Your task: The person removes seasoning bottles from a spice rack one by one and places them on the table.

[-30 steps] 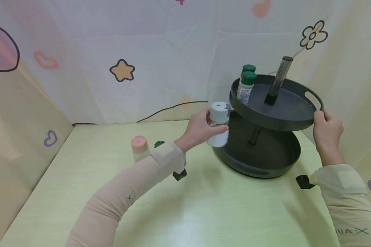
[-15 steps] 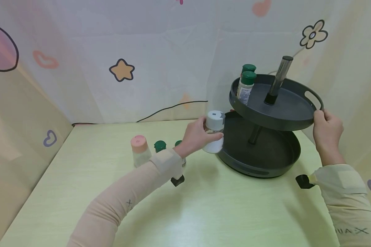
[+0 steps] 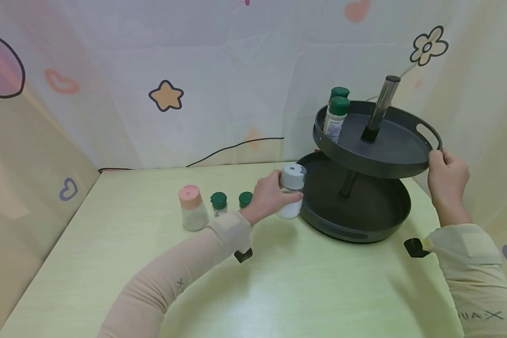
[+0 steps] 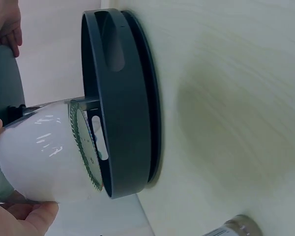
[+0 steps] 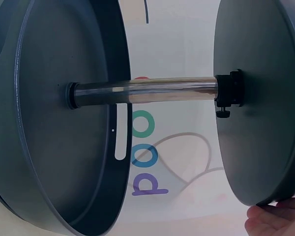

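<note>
My left hand (image 3: pixel 272 196) grips a clear jar with a grey-white lid and white contents (image 3: pixel 291 190), held upright just left of the lower tier (image 3: pixel 355 206) of a dark two-tier round stand. In the left wrist view, the jar's base (image 4: pixel 86 145) overlaps the lower tier's wall (image 4: pixel 125 108). My right hand (image 3: pixel 448 183) grips the rim of the upper tier (image 3: pixel 376 159) by its handle slot. Two green-capped bottles (image 3: pixel 335 119) stand at the left of that upper tier. From the right wrist view, fingers (image 5: pixel 270 219) touch the upper tier's edge.
Left of the stand, a pink-capped shaker (image 3: pixel 193 209) and two green-capped bottles (image 3: pixel 218 203) stand on the pale green table (image 3: pixel 312 291); my left forearm partly hides one bottle. A metal pole (image 5: pixel 172 91) joins the tiers. A patterned curtain (image 3: pixel 219 70) hangs behind.
My left hand has lowered the jar, first shifting left, beside the lower tier. As the forearm dropped, the green-capped bottles on the table came into fuller view. My right hand stays on the upper tier.
</note>
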`<state>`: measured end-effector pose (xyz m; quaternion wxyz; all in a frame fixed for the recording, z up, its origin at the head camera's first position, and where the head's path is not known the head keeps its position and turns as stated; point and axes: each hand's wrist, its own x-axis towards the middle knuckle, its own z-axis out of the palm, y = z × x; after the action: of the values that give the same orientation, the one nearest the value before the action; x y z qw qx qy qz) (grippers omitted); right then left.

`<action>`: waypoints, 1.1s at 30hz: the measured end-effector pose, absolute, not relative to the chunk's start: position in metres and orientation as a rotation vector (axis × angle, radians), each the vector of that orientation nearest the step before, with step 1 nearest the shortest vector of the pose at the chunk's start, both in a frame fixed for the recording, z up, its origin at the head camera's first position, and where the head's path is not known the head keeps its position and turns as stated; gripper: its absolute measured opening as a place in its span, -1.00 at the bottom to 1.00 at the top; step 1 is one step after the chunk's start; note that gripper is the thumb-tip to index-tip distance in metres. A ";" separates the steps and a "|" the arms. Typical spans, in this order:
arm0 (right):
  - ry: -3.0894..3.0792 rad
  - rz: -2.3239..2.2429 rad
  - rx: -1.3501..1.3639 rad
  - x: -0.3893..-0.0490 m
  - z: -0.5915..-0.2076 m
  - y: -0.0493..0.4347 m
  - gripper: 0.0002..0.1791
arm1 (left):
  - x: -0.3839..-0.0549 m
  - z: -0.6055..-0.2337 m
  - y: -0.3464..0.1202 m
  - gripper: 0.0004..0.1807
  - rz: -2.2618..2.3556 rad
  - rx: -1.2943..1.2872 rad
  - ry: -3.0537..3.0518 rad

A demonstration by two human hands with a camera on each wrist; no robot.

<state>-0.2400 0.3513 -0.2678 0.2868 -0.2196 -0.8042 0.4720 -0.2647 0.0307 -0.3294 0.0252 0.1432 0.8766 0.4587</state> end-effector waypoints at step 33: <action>-2.142 1.257 -0.585 -0.238 -0.268 0.349 -0.62 | -0.261 -0.368 0.035 -0.33 1.376 0.272 2.725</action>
<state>-0.2385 0.3491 -0.2682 0.2910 -0.2194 -0.8032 0.4712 -0.2613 0.0349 -0.3680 0.0383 0.0886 0.8885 0.4485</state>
